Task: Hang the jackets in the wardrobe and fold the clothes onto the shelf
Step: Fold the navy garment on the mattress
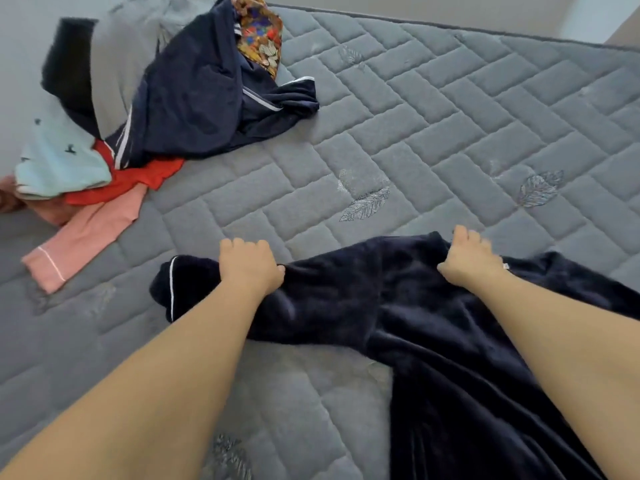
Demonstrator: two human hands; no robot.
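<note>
Mattress (pixel 450 140), grey, quilted in a brick pattern with stitched leaf motifs, bare beyond both hands. Dark navy velvety garment (pixel 433 341) spread on it directly under the hands, trailing toward the lower right edge of the view; one sleeve with white cuff piping (pixel 172 289) runs out to the left of the left hand.

Left hand (pixel 251 268): fingers curled, gripping a fold of the navy garment at the sleeve. Right hand (pixel 472 261): fingers curled, gripping the same garment's upper edge. Both forearms bare.

Clothes pile (pixel 145 109) lies well beyond and to the left of the left hand, apart from the held garment. In it: another navy piece with white stripes (pixel 207 98), a grey piece (pixel 117 71), a floral patterned fabric (pixel 261 36), a pale blue printed item (pixel 62 164), a red item (pixel 138 178) and a pink sleeve (pixel 83 244) reaching nearest the left hand. Nothing lies between the hands and the pile.
</note>
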